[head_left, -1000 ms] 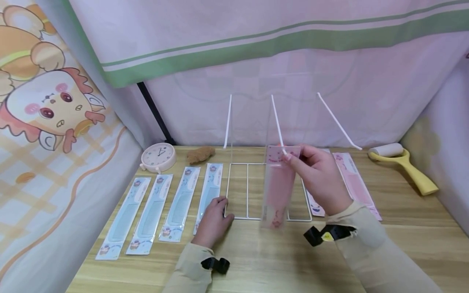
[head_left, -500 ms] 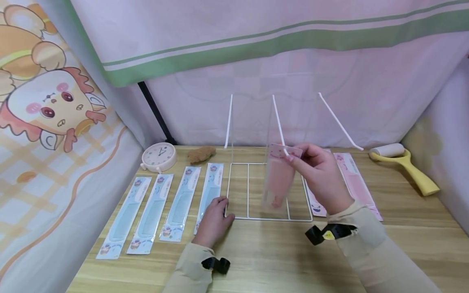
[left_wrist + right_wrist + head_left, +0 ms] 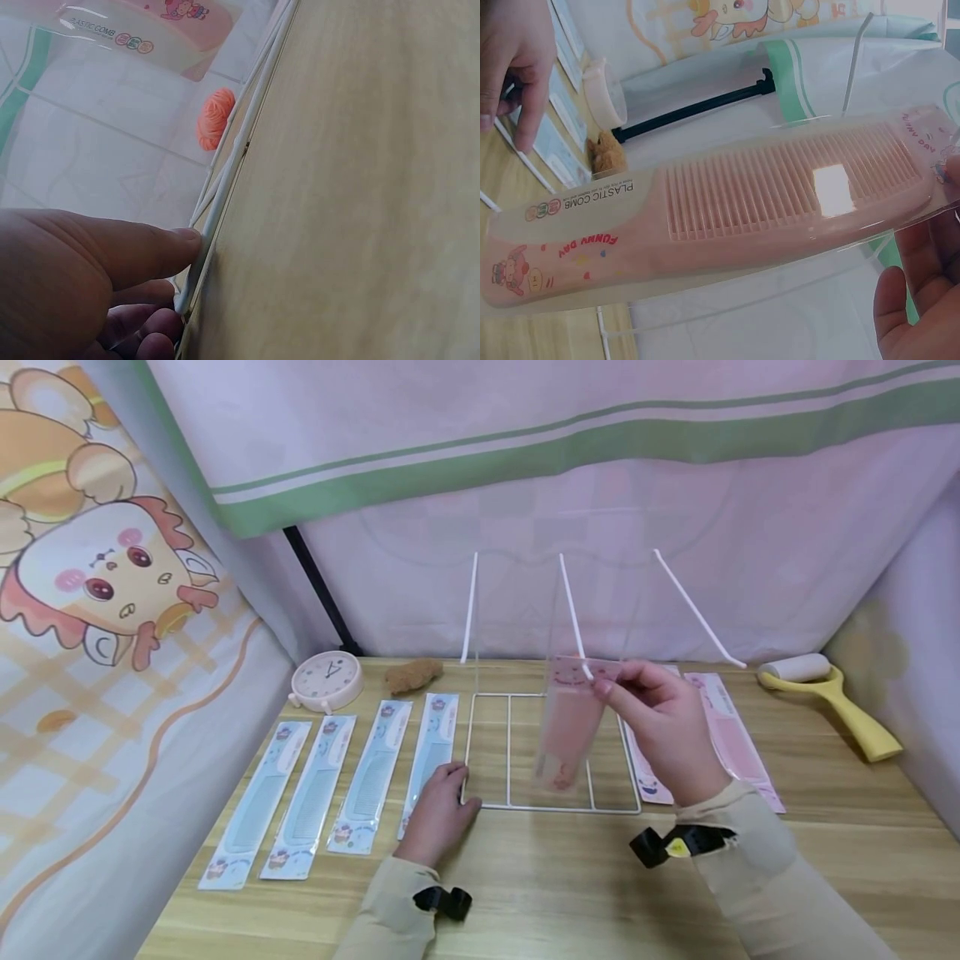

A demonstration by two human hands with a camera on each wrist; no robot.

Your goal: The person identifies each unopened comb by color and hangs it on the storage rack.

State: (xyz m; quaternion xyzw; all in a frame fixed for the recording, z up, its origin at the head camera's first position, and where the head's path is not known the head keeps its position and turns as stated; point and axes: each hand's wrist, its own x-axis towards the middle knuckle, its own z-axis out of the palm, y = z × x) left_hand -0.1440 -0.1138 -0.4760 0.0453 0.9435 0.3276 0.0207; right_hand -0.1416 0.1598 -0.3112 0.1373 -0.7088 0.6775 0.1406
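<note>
My right hand [image 3: 671,727] pinches the top of a packaged pink comb [image 3: 573,722] between thumb and fingers. Its card top overlaps the tip of the middle white hook [image 3: 573,614] of a display rack [image 3: 555,810], while the lower end hangs above the rack's base. The right wrist view shows the comb [image 3: 780,195] lengthwise in its clear wrapper. At the rack's front left corner is my left hand [image 3: 438,814]. In the left wrist view, the left thumb [image 3: 150,247] lies on the white base rod [image 3: 225,187], with the other fingers curled beneath.
Several packaged blue combs [image 3: 369,777] lie in a row left of the rack. Packaged pink combs [image 3: 731,739] lie to its right. A pink clock [image 3: 326,681] and a brown lump [image 3: 414,677] sit at the back left, a yellow-handled lint roller [image 3: 843,702] at the far right.
The pink comb's lower end has swung up and back from the rack's front rod, while its top stays at the middle hook's tip. My left hand stays on the corner.
</note>
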